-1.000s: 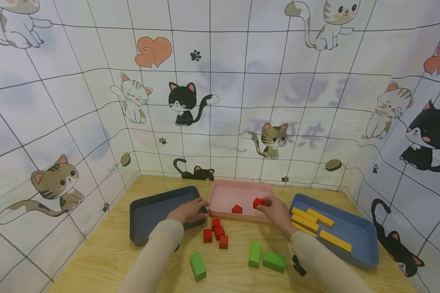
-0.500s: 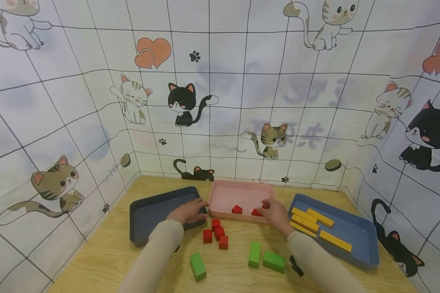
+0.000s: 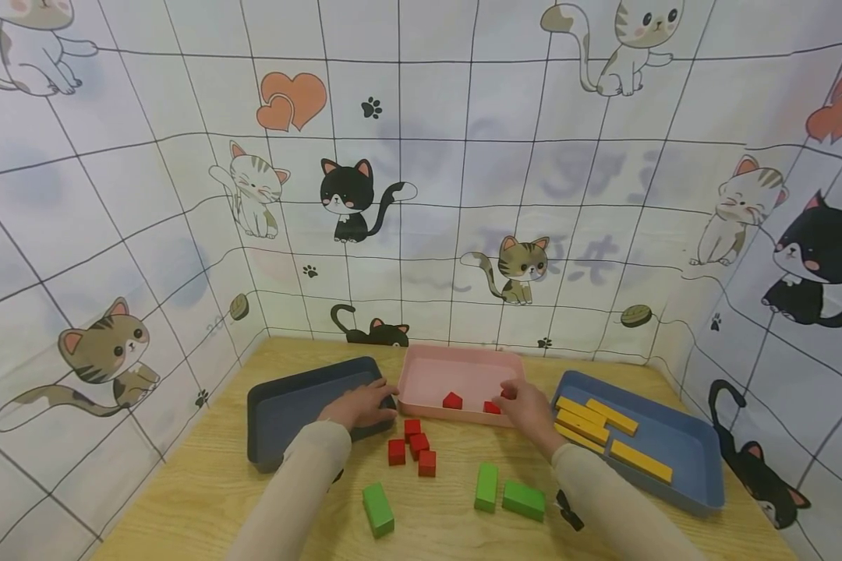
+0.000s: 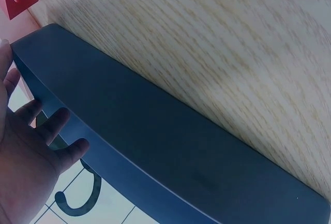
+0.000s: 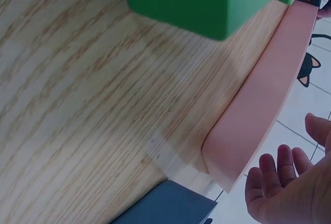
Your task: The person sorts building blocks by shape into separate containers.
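My right hand (image 3: 528, 413) is over the right end of the pink tray (image 3: 456, 366). Its thumb and fingers stand apart in the right wrist view, with nothing between them. One red block (image 3: 492, 407) lies in the tray just left of the fingertips, another red block (image 3: 452, 400) farther left, and a bit of red shows under the fingers. My left hand (image 3: 358, 407) reaches over the right end of the dark tray (image 3: 288, 397). Spread fingers (image 4: 72, 151) lie along that tray's rim. Several red cubes (image 3: 419, 446) are grouped on the table near the left hand.
Three green blocks (image 3: 379, 510) lie on the wooden table (image 3: 435, 522) nearer the front. At the right, a blue tray (image 3: 698, 460) holds several yellow strips (image 3: 642, 461). Cat-patterned sheeting (image 3: 421, 195) closes off the back and both sides.
A second ago my right hand pinched a red cube over the pink tray. Since then the hand has lowered and let go of it inside. The left hand has stayed put.
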Demonstrator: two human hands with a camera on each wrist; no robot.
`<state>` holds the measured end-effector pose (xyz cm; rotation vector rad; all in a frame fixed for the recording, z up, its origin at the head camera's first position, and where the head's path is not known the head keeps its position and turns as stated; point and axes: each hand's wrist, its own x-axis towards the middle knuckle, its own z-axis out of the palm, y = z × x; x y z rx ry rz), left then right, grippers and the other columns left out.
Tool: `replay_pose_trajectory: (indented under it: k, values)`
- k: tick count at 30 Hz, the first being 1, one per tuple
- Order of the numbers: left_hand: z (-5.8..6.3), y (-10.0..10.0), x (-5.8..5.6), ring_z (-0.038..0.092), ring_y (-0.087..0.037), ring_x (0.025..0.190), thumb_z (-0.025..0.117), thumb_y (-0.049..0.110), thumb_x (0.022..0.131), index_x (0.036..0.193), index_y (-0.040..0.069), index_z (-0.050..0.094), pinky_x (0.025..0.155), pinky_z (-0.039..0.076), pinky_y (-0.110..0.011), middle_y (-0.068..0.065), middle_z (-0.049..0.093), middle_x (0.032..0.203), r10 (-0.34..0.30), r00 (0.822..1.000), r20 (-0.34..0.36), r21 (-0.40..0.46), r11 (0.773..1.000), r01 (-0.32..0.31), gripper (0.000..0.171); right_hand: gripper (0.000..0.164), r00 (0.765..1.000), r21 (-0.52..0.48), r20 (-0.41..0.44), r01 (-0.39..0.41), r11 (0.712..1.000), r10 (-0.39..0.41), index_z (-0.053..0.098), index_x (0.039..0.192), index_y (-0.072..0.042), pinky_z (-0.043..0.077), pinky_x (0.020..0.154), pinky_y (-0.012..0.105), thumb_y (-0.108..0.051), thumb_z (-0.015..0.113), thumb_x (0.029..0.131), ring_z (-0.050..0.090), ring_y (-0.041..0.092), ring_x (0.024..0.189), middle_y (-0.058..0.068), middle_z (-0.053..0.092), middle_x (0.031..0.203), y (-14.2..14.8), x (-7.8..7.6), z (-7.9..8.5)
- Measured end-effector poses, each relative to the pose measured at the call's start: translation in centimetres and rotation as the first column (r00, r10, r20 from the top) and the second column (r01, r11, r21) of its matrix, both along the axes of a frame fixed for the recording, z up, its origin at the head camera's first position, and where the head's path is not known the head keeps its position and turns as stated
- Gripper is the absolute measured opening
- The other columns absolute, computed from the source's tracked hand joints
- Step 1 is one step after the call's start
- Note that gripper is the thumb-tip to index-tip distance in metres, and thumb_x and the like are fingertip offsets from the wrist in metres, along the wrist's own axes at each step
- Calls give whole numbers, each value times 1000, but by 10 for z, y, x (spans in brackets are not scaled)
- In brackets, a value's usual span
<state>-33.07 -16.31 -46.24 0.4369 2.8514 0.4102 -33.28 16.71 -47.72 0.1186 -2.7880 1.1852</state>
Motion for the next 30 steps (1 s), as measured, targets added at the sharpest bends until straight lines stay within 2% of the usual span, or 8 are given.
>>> replay_pose_trajectory:
  k: [6, 12, 23, 26, 30]
  values:
    - [-3, -1, -2, 34, -39, 142, 60, 40, 99, 147, 25, 49, 112, 25, -63, -10, 29, 160, 8, 1000, 3, -7, 1000, -8, 52, 41, 999, -11, -24, -39, 999, 38, 63, 125, 3, 51, 92, 49, -18, 72, 91, 62, 33, 106, 18, 67, 116, -10, 5, 2]
    - [-3, -1, -1, 34, -40, 142, 60, 39, 99, 146, 22, 49, 111, 24, -65, -11, 29, 160, 4, 1000, 5, 6, 1000, -4, 51, 41, 994, -21, -56, -98, 995, 97, 65, 123, 3, 52, 90, 48, -18, 75, 89, 64, 32, 103, 16, 69, 112, -21, 12, 3]
    - [0, 0, 1, 34, -39, 142, 60, 37, 100, 147, 22, 49, 111, 24, -64, -11, 29, 160, -2, 1000, 6, 12, 1000, 2, 50, 39, 986, -44, -7, -164, 985, 164, 69, 120, -3, 54, 89, 43, -22, 78, 88, 65, 24, 100, 7, 70, 109, -42, 27, 4]
    - [1, 1, 1, 34, -39, 142, 60, 37, 100, 146, 21, 49, 111, 24, -65, -12, 29, 160, -4, 1000, 5, 16, 1000, 4, 50, 40, 979, -71, 6, -204, 977, 204, 69, 119, -3, 55, 86, 43, -23, 79, 86, 65, 23, 98, 7, 70, 108, -47, 34, 3]
    - [2, 1, 2, 34, -41, 141, 60, 36, 100, 146, 21, 50, 111, 23, -65, -12, 29, 160, -2, 1000, 3, 21, 1000, 2, 50, 40, 964, -99, 65, -249, 963, 256, 68, 120, -4, 54, 88, 44, -26, 78, 88, 63, 25, 102, 7, 68, 112, -54, 46, 3]
